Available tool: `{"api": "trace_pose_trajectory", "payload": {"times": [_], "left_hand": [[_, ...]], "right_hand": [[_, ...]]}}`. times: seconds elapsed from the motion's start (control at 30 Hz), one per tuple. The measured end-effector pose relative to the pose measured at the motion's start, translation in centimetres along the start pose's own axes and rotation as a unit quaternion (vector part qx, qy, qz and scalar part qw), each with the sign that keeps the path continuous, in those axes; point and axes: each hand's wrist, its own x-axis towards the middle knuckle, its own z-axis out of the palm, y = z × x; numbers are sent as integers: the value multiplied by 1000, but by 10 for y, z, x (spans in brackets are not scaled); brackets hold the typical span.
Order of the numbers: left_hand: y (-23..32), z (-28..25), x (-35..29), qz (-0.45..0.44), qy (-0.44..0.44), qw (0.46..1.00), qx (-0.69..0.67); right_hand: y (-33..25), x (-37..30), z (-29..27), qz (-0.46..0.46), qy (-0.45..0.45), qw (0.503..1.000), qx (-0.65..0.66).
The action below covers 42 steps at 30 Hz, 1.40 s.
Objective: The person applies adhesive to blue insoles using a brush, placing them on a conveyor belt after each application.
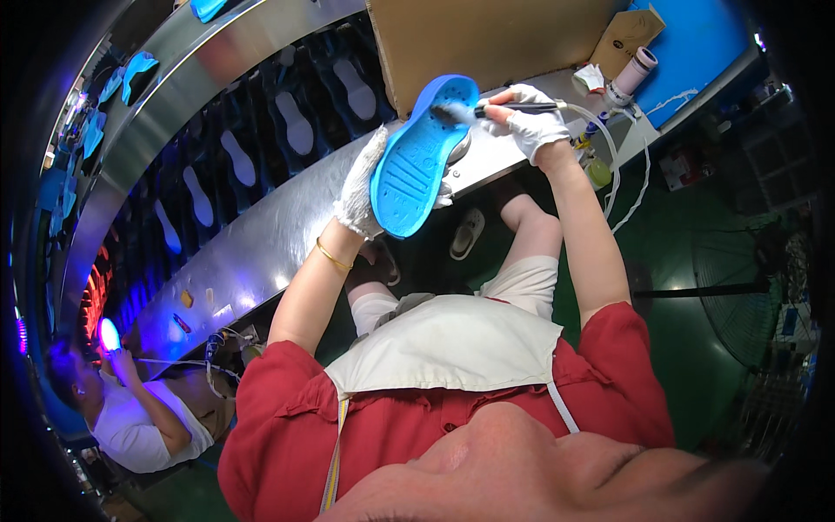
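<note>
A bright blue shoe sole is in my gloved left hand, tilted up above the metal bench edge, with grooves and small holes on the face I see. My left fingers wrap round behind it, partly hidden. In my gloved right hand, the fingers are closed on a brush with a black handle. Its bristles touch the upper part of the sole, where they look blurred. A thin white hose runs from the handle's back end. Behind the sole, a greyish object is mostly covered.
A conveyor with several pale soles in dark slots curves along the left behind a metal ledge. Cardboard stands at the back; a pink cylinder is far right. A co-worker sits lower left. A fan stands right.
</note>
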Motion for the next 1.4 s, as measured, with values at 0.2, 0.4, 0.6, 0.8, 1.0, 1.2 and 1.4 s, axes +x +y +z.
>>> {"api": "trace_pose_trajectory", "payload": {"times": [0.2, 0.4, 0.6, 0.8, 1.0, 1.2, 1.4], "left_hand": [[4, -8, -2, 54, 20, 998, 12], [7, 6, -15, 95, 14, 994, 44], [7, 3, -29, 176, 60, 977, 100], [5, 14, -33, 142, -20, 989, 29], [17, 1, -13, 193, 27, 981, 11], [86, 49, -19, 112, -149, 977, 102], [247, 107, 64, 237, -205, 949, 25]], "right_hand": [[-2, -33, 28, -211, -97, 951, -204], [-25, -30, 25, -149, -76, 982, -83], [-43, -29, 33, -262, -115, 917, -278], [-53, -10, 56, -332, 26, 931, -152], [-27, -35, 99, -424, -21, 865, -267], [-46, -78, 59, -208, -26, 976, -57], [-51, -71, 48, -207, 77, 973, 68]]}}
